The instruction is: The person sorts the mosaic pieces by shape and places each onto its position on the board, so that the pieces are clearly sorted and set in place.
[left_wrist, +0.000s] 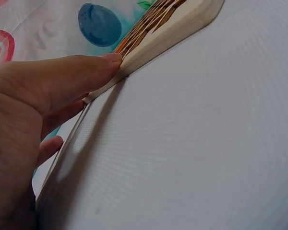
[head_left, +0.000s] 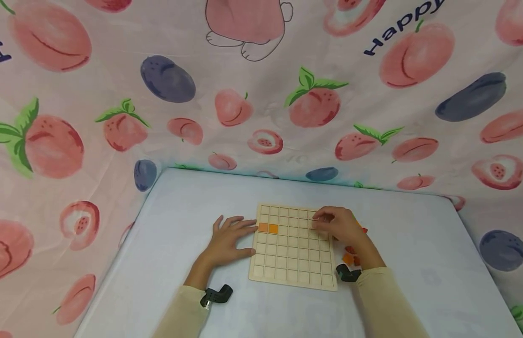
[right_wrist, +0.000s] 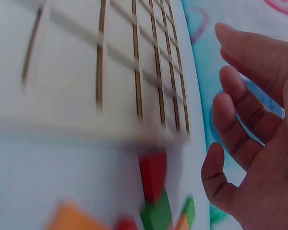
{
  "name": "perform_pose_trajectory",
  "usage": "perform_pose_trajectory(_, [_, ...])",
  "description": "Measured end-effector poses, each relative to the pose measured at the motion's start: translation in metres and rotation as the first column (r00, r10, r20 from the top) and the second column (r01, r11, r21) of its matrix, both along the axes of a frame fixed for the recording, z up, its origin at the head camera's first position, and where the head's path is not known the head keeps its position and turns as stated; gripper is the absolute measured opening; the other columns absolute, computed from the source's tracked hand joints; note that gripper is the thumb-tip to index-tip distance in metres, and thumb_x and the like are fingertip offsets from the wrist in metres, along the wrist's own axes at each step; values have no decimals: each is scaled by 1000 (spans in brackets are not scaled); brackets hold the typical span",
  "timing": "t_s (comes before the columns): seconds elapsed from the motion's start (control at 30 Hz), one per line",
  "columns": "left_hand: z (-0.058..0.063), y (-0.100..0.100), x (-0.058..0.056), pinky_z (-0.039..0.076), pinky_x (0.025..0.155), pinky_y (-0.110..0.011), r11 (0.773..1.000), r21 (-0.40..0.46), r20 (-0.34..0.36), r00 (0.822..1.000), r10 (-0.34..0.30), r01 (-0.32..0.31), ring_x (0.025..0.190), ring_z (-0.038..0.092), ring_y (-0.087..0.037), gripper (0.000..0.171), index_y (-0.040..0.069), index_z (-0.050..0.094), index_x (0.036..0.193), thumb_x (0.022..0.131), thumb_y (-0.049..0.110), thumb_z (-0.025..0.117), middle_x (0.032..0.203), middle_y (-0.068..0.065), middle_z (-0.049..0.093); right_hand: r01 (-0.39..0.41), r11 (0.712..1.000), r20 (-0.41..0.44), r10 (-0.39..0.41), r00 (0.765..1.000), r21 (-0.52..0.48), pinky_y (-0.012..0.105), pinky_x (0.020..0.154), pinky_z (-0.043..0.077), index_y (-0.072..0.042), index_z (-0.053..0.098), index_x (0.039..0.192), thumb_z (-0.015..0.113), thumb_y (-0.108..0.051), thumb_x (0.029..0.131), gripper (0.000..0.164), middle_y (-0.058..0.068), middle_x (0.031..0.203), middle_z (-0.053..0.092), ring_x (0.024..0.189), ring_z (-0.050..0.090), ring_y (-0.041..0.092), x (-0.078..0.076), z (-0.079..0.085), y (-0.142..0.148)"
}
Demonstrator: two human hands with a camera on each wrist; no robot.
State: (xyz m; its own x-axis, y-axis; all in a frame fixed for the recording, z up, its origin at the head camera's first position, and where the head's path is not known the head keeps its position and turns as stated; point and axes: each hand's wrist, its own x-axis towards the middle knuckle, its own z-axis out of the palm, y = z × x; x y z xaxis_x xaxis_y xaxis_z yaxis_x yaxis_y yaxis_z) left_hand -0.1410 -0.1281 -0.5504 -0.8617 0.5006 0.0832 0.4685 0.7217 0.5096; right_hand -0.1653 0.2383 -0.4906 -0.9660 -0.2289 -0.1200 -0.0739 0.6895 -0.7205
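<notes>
A pale wooden grid board (head_left: 293,263) lies flat on the table. Two square tiles sit side by side at its left edge: a light orange tile (head_left: 263,227) and a deeper orange tile (head_left: 273,229). My left hand (head_left: 229,241) rests by that edge with its fingers spread. In the left wrist view the thumb (left_wrist: 81,74) touches the board's side. Over the board's upper right part is my right hand (head_left: 339,223), its fingers loosely bent. Nothing shows between the fingers of the right hand (right_wrist: 259,120) in the right wrist view.
Loose coloured pieces lie just right of the board, among them an orange piece (head_left: 348,259), a red piece (right_wrist: 153,175) and a green piece (right_wrist: 157,213). My right forearm partly covers them. A fruit-patterned cloth (head_left: 265,94) rises behind the white table (head_left: 194,197).
</notes>
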Motion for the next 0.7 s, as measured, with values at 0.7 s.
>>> perform_pose_trajectory(0.7, [-1,0,0,1,122,-66,1000,-20,5,1000,10,-10,150,33,-22,66,31,58,146,86,55,72,156,14,49,14,963,37,-25,999,270,33,72,47,-12,78,106,79,-23,88,21,3,91,63,86,53,21,14,-8,80])
